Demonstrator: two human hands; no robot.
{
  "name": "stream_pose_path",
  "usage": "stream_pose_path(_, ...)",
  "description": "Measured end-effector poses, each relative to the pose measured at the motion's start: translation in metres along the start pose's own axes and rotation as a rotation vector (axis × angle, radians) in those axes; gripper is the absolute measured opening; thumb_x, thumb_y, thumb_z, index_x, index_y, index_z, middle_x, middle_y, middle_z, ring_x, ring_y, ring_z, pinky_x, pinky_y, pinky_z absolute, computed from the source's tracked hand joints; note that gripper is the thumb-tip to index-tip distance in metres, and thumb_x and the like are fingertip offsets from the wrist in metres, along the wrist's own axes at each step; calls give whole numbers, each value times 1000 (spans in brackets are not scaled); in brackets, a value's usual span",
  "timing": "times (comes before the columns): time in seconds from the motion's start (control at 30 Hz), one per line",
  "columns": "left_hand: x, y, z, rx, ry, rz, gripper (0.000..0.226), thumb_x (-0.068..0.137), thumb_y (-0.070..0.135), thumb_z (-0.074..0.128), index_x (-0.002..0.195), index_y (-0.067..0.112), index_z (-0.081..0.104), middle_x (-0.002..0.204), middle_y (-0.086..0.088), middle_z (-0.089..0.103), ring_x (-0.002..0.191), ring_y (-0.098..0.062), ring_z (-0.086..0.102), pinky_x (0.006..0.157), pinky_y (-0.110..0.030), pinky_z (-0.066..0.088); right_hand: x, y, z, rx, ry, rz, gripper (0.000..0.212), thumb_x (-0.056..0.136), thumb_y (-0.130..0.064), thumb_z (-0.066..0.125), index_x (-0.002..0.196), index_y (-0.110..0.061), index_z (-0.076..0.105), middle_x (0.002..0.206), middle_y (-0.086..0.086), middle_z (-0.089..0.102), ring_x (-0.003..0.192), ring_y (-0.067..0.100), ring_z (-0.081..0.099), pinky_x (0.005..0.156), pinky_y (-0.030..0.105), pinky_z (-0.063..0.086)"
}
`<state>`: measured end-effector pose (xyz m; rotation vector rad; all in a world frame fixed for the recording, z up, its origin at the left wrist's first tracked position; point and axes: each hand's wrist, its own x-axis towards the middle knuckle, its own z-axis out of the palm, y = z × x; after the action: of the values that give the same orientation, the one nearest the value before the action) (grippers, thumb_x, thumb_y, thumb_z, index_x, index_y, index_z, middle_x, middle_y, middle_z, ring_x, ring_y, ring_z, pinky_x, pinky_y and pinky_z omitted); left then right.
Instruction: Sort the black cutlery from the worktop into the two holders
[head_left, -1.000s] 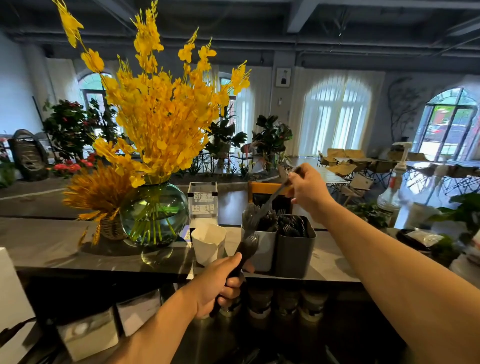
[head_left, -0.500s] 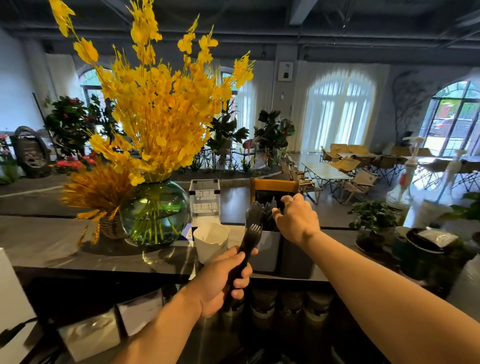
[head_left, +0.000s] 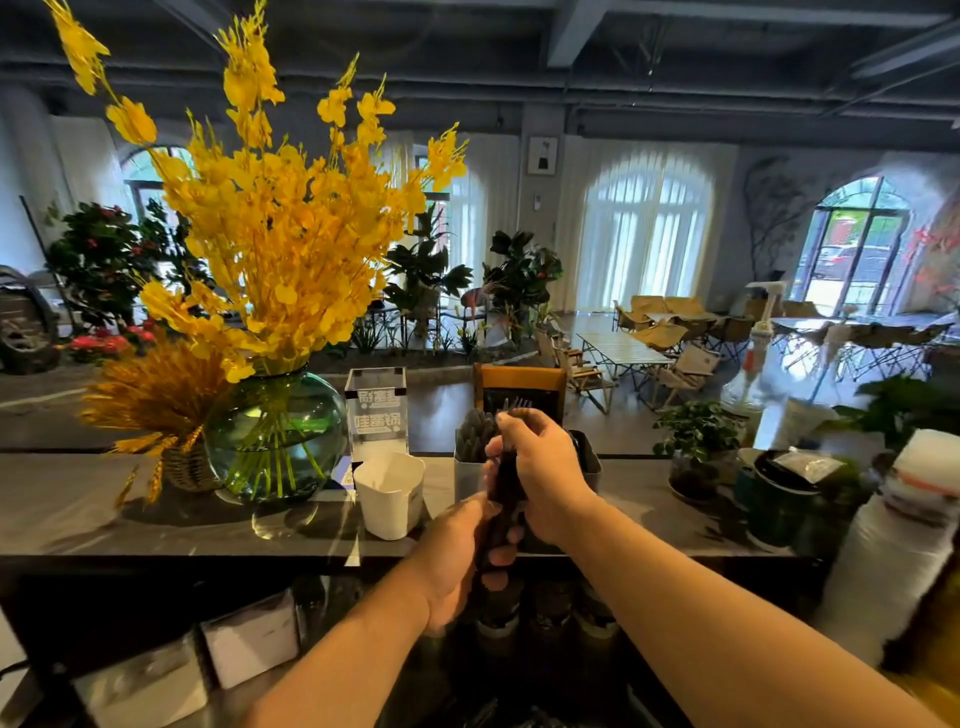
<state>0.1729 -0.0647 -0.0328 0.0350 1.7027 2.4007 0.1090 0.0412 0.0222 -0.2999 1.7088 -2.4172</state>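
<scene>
My left hand (head_left: 457, 561) grips a bundle of black cutlery (head_left: 506, 488) by the handles, in front of the raised counter. My right hand (head_left: 545, 478) is closed round the upper part of the same bundle, and a few black tines (head_left: 511, 405) show above its fingers. Behind the hands stand the two holders. The light grey holder (head_left: 466, 480) on the left has black cutlery heads (head_left: 475, 434) sticking out. The dark holder (head_left: 589, 460) on the right is mostly hidden by my right hand.
On the counter shelf (head_left: 104, 514) stand a white paper cup (head_left: 389, 493), a clear sign box (head_left: 376, 413) and a green glass vase (head_left: 275, 436) of yellow flowers. To the right are a small potted plant (head_left: 696, 441), a pump bottle (head_left: 753, 374) and stacked white cups (head_left: 893, 545).
My right hand lowered a black piece over the holders, then came back down onto the bundle in my left hand. The left hand raised the bundle slightly.
</scene>
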Motion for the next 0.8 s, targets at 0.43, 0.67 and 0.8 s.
stream_pose_path(0.43,25,-1,42,254,181,121,19,107,21,54,115,20,70,107,-4,78,104,-24,74,88,-42,57,6,-70,-65,202,97,-15,79,81,-95,42,60,-18,47,56,1,37,47,18,31,54,32,33)
stream_pose_path(0.67,66,25,36,402,320,301,17,106,9,56,100,16,70,98,-6,75,91,-17,69,67,-18,49,46,-116,-79,116,266,-219,42,98,-48,49,69,-19,44,56,2,38,48,18,33,52,31,31)
stream_pose_path(0.8,94,37,29,501,379,395,19,104,9,58,94,20,70,90,-3,73,86,-15,67,63,-14,49,74,-108,-78,41,325,-312,39,99,-32,45,62,-20,46,56,6,42,48,19,34,48,31,28)
